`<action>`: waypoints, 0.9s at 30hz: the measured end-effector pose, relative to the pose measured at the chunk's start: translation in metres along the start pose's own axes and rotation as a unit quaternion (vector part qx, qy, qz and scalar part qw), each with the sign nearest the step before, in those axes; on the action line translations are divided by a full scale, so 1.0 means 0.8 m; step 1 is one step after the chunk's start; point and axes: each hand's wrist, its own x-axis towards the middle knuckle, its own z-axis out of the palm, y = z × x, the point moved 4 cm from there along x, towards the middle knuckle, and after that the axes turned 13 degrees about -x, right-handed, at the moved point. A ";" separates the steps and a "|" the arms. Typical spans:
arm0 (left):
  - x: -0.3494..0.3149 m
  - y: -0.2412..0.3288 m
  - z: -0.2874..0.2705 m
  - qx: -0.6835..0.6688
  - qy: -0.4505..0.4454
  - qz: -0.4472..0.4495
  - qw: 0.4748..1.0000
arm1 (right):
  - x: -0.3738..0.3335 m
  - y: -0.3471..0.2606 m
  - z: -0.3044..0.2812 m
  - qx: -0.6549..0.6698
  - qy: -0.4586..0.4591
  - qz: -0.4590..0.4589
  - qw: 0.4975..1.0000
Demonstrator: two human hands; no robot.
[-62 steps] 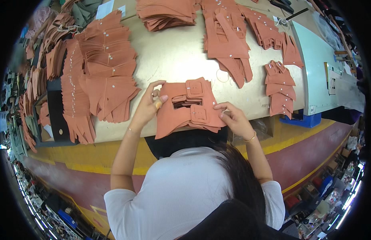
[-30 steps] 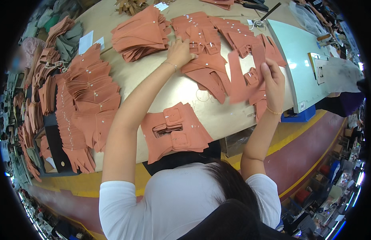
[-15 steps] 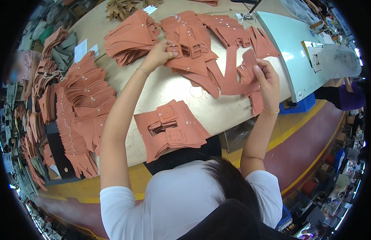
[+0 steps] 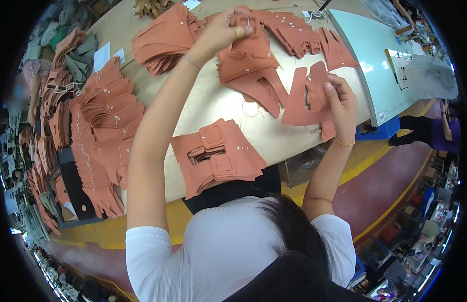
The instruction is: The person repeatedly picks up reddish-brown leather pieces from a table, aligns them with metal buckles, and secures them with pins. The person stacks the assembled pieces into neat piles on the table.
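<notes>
My left hand [image 4: 227, 32] is raised over the far middle of the table, its fingers closed on a coral buckle strap [image 4: 249, 24]. Beneath it lies a pile of coral leather pieces [image 4: 247, 68], with another covered buckle partly hidden there. At the right, my right hand [image 4: 343, 103] pinches the edge of a coral leather piece [image 4: 295, 108] between thumb and fingers. A buckle strap [image 4: 314, 90] lies against that piece. Nearer me sits a stack of coral pieces [image 4: 243, 156], with two covered buckles on top. A cut coral piece with a slot [image 4: 253, 89] lies between my hands.
Fanned coral stacks cover the left [image 4: 105, 116] and far side [image 4: 160, 43] of the table [image 4: 193, 118]. A pale blue board [image 4: 361, 55] borders the right. A blue bin [image 4: 379, 130] stands below it. Other people are at the far left and right.
My left hand has moved up and away from me with the buckle strap. My right hand has shifted slightly, and the leather piece beside it now lies more upright with its strap turned.
</notes>
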 end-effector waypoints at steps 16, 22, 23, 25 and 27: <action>-0.042 0.103 -0.067 -0.085 0.066 0.047 0.993 | 0.003 0.037 0.018 -0.136 0.019 0.068 0.988; -0.060 0.076 -0.087 -0.069 0.047 -0.011 0.996 | 0.000 0.052 0.005 -0.196 0.031 0.049 0.979; -0.063 0.073 -0.091 -0.060 0.028 -0.009 0.998 | 0.000 0.052 0.005 -0.192 0.026 0.055 0.980; -0.074 0.065 -0.104 -0.050 0.034 -0.031 0.998 | 0.000 0.049 0.009 -0.179 0.023 0.049 0.982; -0.087 0.058 -0.115 -0.040 0.039 -0.045 0.997 | -0.001 0.053 0.015 -0.190 -0.004 0.086 0.978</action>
